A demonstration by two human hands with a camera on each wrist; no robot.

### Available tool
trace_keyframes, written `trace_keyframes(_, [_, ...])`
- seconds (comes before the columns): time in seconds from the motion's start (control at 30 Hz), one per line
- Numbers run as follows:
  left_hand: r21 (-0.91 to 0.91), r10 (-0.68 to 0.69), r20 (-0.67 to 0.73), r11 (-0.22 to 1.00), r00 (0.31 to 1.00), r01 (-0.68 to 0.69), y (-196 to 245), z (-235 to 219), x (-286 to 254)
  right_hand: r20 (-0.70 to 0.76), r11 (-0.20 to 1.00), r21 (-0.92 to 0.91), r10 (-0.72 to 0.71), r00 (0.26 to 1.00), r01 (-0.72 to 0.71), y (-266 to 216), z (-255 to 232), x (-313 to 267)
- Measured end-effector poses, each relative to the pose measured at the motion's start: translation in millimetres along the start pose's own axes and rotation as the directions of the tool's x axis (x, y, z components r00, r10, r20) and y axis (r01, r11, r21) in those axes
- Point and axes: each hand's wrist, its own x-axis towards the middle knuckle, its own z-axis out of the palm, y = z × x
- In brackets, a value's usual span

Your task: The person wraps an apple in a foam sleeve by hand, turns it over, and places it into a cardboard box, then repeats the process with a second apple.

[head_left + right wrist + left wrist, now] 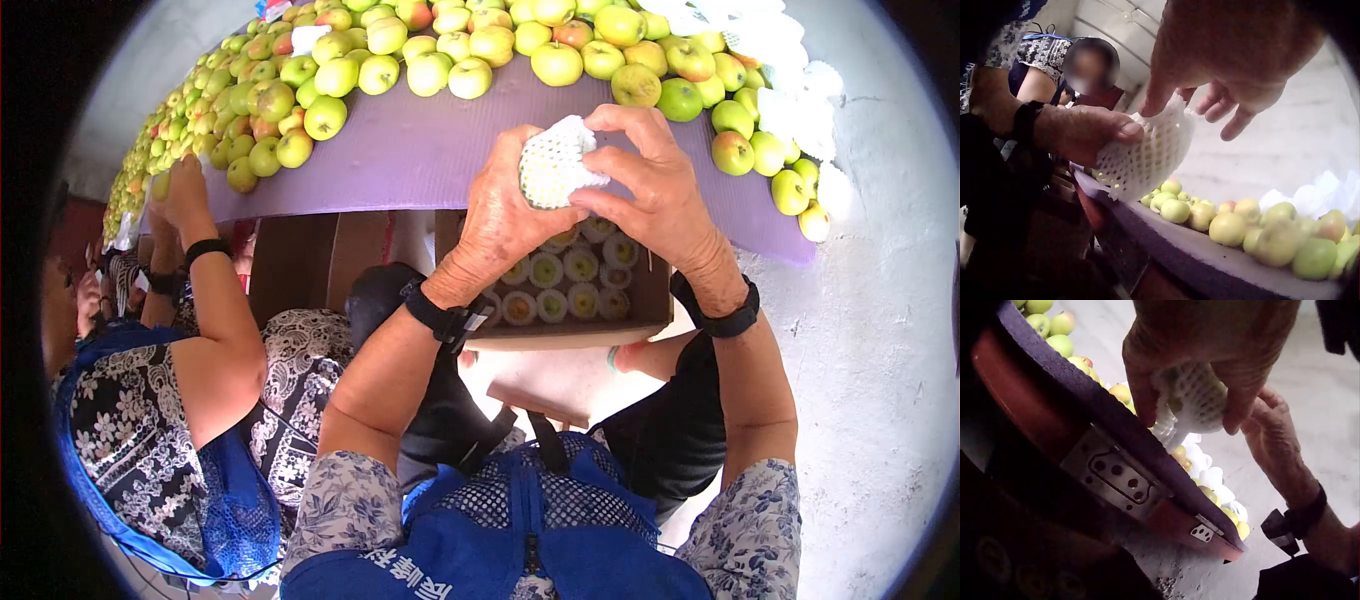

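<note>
Both my hands hold one fruit wrapped in a white foam net [553,163] above the purple mat [420,150]. My left hand [505,215] grips it from the left, thumb and fingers curled round the foam net [1194,394]. My right hand [640,175] pinches the top edge of the foam net [1147,153] with thumb and forefinger, the other fingers spread. Below my hands stands a cardboard box [575,325] holding several net-wrapped fruits [565,285] in rows.
Many green-yellow apples [440,50] are heaped along the far side of the mat. Loose white foam nets [790,90] lie at the right end. A second person [200,330] sits at my left, one hand reaching to the apples [180,185]. A pale wall [880,300] is on the right.
</note>
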Motion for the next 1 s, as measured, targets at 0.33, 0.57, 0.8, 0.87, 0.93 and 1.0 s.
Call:
trace_keyframes(0.33, [0.139, -0.006, 0.006, 0.990, 1.000, 0.006, 0, 0, 0, 0.051, 0.987, -0.062, -0.147, 0.988, 0.150, 0, 1, 4])
trace_keyframes(0.57, [0.033, 0.064, 0.009, 0.997, 0.998, -0.064, -10, -3, 0, 0.144, 0.990, 0.080, 0.104, 0.984, -0.117, 4, -2, 4])
trace_keyframes(0.8, [-0.219, 0.021, 0.144, 0.976, 0.989, 0.011, -12, -6, 1, 0.088, 0.980, 0.180, 0.064, 0.994, -0.080, 4, 2, 3])
trace_keyframes(0.87, [-0.217, 0.052, 0.170, 0.976, 0.984, -0.014, -14, -6, 1, 0.125, 0.968, 0.211, 0.112, 0.986, -0.137, 3, 0, 2])
trace_keyframes(0.93, [-0.384, 0.006, 0.261, 0.918, 0.965, 0.098, -14, -8, 1, 0.163, 0.951, 0.241, 0.158, 0.974, -0.195, 4, -1, 1])
trace_keyframes(1.0, [-0.469, -0.030, 0.319, 0.864, 0.947, 0.185, -10, -10, 2, 0.244, 0.937, 0.237, 0.199, 0.949, -0.257, 10, -1, -1])
